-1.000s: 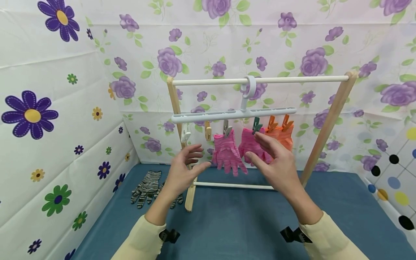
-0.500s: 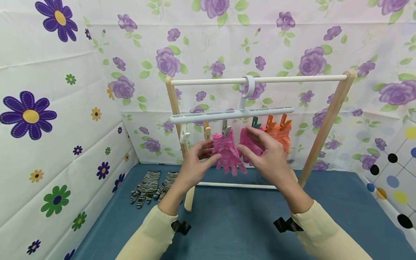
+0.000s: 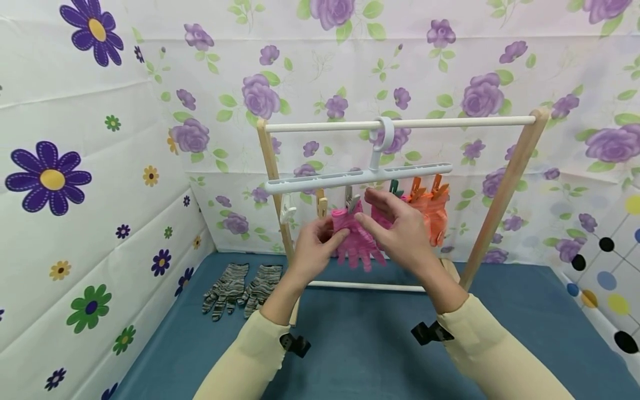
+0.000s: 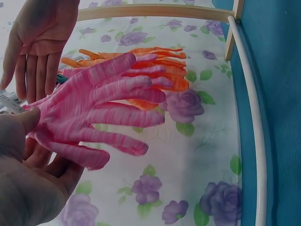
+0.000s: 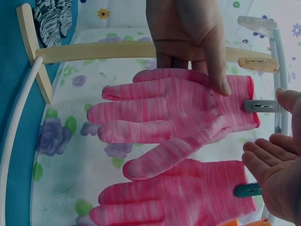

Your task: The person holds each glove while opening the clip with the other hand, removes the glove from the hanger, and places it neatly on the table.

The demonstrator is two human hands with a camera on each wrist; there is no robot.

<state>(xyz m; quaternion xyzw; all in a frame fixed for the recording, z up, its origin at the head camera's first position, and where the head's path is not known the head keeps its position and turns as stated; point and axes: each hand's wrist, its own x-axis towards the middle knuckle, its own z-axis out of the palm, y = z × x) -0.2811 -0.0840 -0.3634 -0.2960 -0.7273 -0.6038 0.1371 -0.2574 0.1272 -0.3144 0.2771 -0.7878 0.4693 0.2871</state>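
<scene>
A pink knit glove (image 3: 359,241) hangs by its cuff from a grey clothespin (image 5: 261,106). My left hand (image 3: 314,250) pinches the glove's edge near the cuff, thumb in front and fingers behind. Close to the grey clothespin is my right hand (image 3: 402,230), fingers extended and the thumb tip by the pin, holding nothing; whether it touches the pin I cannot tell. A second pink glove (image 5: 178,197) hangs from a green clothespin (image 5: 247,189), partly behind my right hand in the head view. Orange gloves (image 3: 436,214) hang further right from orange clothespins (image 3: 417,189).
The pale hanger (image 3: 345,179) is hooked over the white top rod (image 3: 320,126) of a wooden rack. White (image 3: 286,208) and yellow (image 3: 321,203) clothespins hang at its left. Two grey striped gloves (image 3: 227,289) lie on the blue tabletop (image 3: 360,339) at left.
My left hand has moved right and taken hold of the pink glove near its cuff. My right hand has moved left, from the green clothespin toward the grey one.
</scene>
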